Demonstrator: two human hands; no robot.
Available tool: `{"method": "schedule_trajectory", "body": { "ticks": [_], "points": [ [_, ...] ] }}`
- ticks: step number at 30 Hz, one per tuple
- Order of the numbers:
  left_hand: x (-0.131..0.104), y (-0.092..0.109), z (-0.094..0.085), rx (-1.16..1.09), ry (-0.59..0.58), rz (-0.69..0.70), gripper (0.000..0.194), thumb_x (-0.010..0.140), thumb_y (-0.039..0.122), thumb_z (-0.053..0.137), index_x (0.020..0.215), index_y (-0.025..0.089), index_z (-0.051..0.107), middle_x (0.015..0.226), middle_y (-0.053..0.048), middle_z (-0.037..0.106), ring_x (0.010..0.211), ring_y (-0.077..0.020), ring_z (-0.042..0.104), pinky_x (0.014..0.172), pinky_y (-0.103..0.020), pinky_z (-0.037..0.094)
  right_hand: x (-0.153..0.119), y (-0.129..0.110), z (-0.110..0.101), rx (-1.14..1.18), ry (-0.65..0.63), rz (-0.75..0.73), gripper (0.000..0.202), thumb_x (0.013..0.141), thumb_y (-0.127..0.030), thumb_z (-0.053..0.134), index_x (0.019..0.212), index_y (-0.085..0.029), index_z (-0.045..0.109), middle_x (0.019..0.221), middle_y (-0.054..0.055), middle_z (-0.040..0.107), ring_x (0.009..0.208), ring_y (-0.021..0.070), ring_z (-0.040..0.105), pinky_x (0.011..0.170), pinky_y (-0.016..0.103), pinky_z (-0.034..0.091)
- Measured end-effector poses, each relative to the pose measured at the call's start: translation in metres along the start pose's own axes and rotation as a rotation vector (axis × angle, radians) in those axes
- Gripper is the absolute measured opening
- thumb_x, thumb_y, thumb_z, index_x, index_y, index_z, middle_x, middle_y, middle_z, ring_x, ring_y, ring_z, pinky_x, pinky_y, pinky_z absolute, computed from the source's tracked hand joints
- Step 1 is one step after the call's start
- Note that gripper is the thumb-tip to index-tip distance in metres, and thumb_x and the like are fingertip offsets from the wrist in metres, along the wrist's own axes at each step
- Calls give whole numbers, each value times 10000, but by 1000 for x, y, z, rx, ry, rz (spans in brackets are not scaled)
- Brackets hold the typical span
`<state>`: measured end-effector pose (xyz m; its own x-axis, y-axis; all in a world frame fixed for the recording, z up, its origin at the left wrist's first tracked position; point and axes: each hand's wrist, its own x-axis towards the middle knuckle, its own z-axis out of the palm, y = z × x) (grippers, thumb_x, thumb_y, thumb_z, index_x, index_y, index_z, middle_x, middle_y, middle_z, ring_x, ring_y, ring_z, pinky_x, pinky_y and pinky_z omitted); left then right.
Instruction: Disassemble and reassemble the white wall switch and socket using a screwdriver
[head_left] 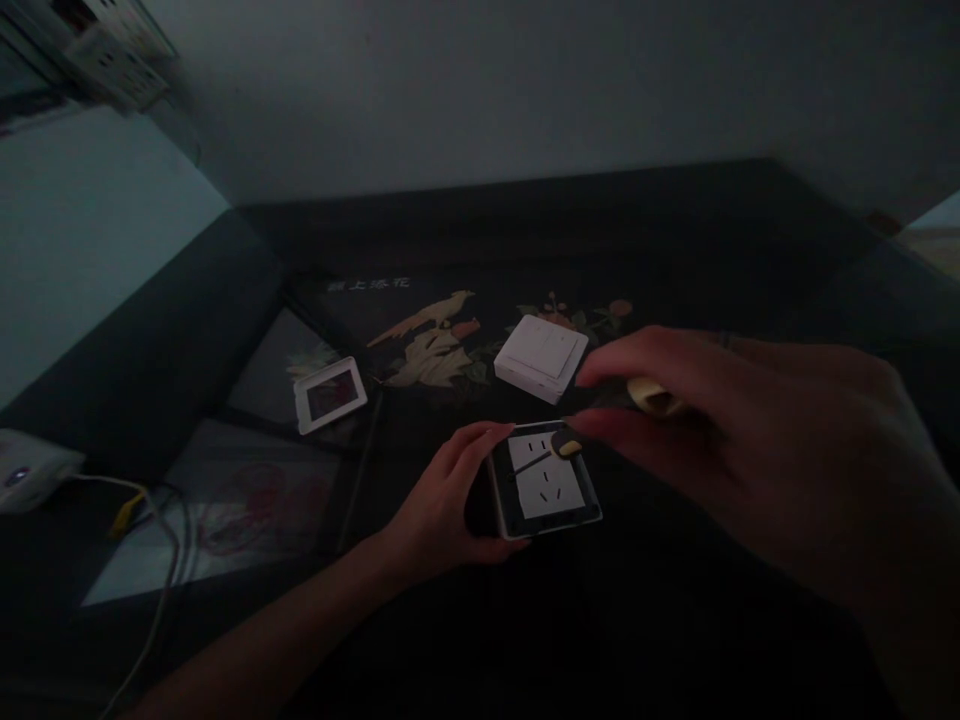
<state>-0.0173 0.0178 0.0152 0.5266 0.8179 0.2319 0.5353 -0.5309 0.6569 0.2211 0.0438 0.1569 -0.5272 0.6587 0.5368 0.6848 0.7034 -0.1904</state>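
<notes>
A white wall socket [551,485] with a dark border lies face up on the dark table. The fingers and thumb of my left hand [450,500] grip its left side. Across the socket's face rests a small screwdriver [566,445] with a short black-and-yellow handle, its thin shaft pointing left. My right hand [720,430], blurred, is raised to the right of the socket, thumb and forefinger curled towards each other. A yellowish piece [654,396] shows inside its curl; its kind is unclear. Just behind the socket sits a white switch [541,355].
An empty white frame [330,393] lies to the left on the table. Farther left are a white plug-like block [34,472] and its pale cable [169,560]. A bird-and-flower picture [431,345] decorates the tabletop. A wall [487,100] rises behind.
</notes>
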Motion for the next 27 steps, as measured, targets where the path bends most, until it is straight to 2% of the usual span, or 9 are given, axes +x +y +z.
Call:
{"method": "schedule_trajectory", "body": {
  "ticks": [4,8,12,15,18,20,22,25,27],
  "points": [
    [0,-3,6,67,-88,-19,1000,654,410,840,1488,226,321,1450,-167,506,1351,-419,467,1112,-618,404,15,-16,6,172,-111,-26,93,951,-247,593,999,-168,600,768,-20,677,575,124,613,491,243,388],
    [3,-3,7,36,-99,-10,871,674,417,813,1431,235,424,1424,-154,543,1351,-436,476,1105,-638,406,25,-24,9,353,-204,-44,156,875,-228,701,970,-163,595,737,-41,673,582,104,627,507,213,415],
    [6,0,6,23,-86,22,946,674,398,818,1479,225,351,1463,-172,513,1354,-434,477,1130,-657,367,26,-21,7,356,-204,-44,55,914,-146,627,947,-189,616,848,-18,726,719,129,687,609,227,471],
    [6,1,5,23,-89,32,992,654,380,830,1495,235,324,1465,-166,512,1345,-430,484,1134,-649,368,24,-16,3,376,-256,-60,111,920,-100,593,982,-184,630,889,-14,734,778,123,692,660,219,488],
    [5,0,4,32,-80,20,1012,649,381,841,1502,231,317,1481,-170,485,1346,-427,480,1125,-632,394,22,-12,1,397,-294,-100,220,925,-66,553,1104,-167,629,1020,7,737,910,122,694,770,210,511],
    [4,0,4,36,-75,11,1029,649,386,847,1509,223,307,1487,-179,469,1348,-429,475,1115,-630,407,20,-11,2,389,-277,-113,289,935,-76,541,1208,-140,609,1140,44,721,1036,145,678,873,233,514],
    [3,-1,5,36,-81,-2,1021,655,396,848,1509,229,312,1487,-175,466,1356,-433,462,1115,-635,403,19,-12,5,364,-215,-110,279,963,-162,551,1230,-119,620,1172,82,701,1069,184,670,896,279,527],
    [2,-2,7,29,-99,-20,982,668,430,849,1491,228,352,1492,-178,456,1381,-448,428,1127,-649,379,19,-17,12,315,-106,-93,263,984,-324,560,1129,-146,688,1050,83,704,922,207,691,758,307,564],
    [2,-4,8,28,-111,-26,949,668,459,857,1460,203,401,1476,-199,464,1380,-467,422,1121,-669,374,19,-20,16,313,-76,-69,243,980,-326,572,1140,-186,688,1014,60,716,893,199,697,720,296,566]
  ]
}}
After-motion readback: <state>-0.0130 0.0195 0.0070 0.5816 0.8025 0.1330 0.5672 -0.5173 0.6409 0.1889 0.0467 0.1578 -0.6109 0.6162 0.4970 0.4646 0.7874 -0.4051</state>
